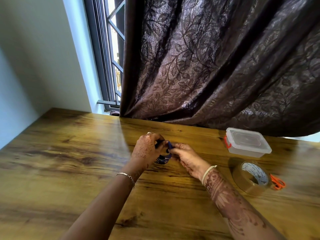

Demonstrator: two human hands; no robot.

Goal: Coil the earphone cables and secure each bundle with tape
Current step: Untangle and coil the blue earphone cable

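A blue earphone cable (164, 157) is wound into a small coil just above the wooden table (69, 161), near its middle. My left hand (147, 148) grips the coil's left side and my right hand (183, 156) pinches its right side, fingers closed on the cable. Both hands hide most of the coil. A roll of brown packing tape (249, 177) lies flat on the table to the right of my right forearm, apart from both hands.
Small orange-handled scissors (278, 182) lie just right of the tape roll. A clear lidded plastic box (247, 144) with a red clasp sits at the back right. A dark patterned curtain (216, 66) hangs over the table's far edge, beside a window (110, 58).
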